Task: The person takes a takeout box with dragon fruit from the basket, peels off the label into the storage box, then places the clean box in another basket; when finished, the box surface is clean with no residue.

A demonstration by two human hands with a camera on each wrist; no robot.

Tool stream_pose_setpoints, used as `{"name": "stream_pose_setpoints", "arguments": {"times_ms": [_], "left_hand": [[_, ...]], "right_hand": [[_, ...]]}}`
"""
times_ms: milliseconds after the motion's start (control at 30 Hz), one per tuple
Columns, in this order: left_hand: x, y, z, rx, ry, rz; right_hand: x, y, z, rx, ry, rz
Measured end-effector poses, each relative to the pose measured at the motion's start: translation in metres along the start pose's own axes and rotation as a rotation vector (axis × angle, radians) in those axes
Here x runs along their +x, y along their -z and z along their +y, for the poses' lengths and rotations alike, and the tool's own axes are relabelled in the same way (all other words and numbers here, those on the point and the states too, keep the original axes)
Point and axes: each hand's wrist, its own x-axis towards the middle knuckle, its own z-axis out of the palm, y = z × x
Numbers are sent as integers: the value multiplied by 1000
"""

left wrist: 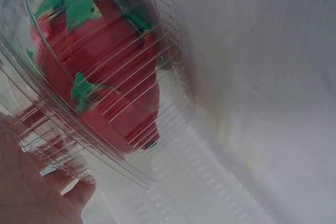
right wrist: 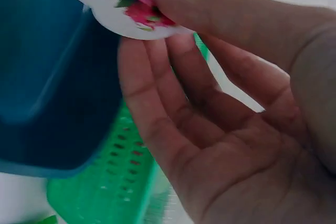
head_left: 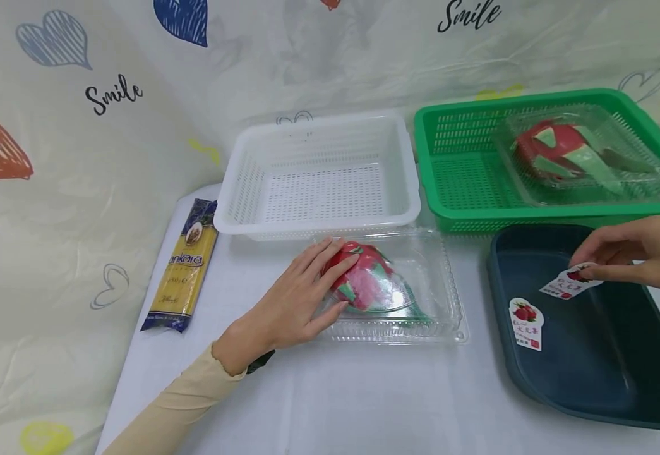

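A clear plastic clamshell box (head_left: 415,253) with a red and green dragon fruit (head_left: 366,278) inside lies on the table. My left hand (head_left: 301,291) rests on the box's left part, fingers spread over the lid. In the left wrist view the fruit (left wrist: 105,72) shows through the ribbed plastic, with the hand (left wrist: 37,182) at lower left. My right hand (head_left: 642,253) is above the dark blue tray (head_left: 591,379), pinching a white label (head_left: 563,284) between thumb and fingers. The right wrist view shows the label's (right wrist: 105,3) printed fruit picture partly under the thumb. Another label (head_left: 527,323) lies in the tray.
Behind the box stands a white perforated basket (head_left: 318,224). A green basket (head_left: 443,218) at back right holds another clear box (head_left: 591,151) with a dragon fruit in it. On the left lies a yellow and blue packet (head_left: 184,268). A patterned sheet (head_left: 335,57) hangs behind.
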Motion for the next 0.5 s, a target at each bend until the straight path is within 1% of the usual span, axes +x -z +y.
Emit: {"name": "stream_pose_setpoints", "arguments": {"times_ms": [33,133,167,233,300,400,467,500], "left_hand": [[0,0,0,0,0,0],[1,0,1,-3,-5,2],[1,0,1,-4,-8,3],[1,0,1,-10,-10,3],[1,0,1,-14,-8,-1],[1,1,1,-18,-3,-4],[1,1,2,-18,-1,-5],[1,1,2,-16,0,-4]], "right_hand": [[3,1,2,-24,-22,-70],[11,3,6,-47,-57,-262],[13,4,6,-51,-51,-312],[17,4,7,-46,-16,-382],[20,3,8,-26,36,-425],[26,2,9,-10,79,-462],[28,1,10,-20,74,-467],[29,0,10,-32,55,-467]]}}
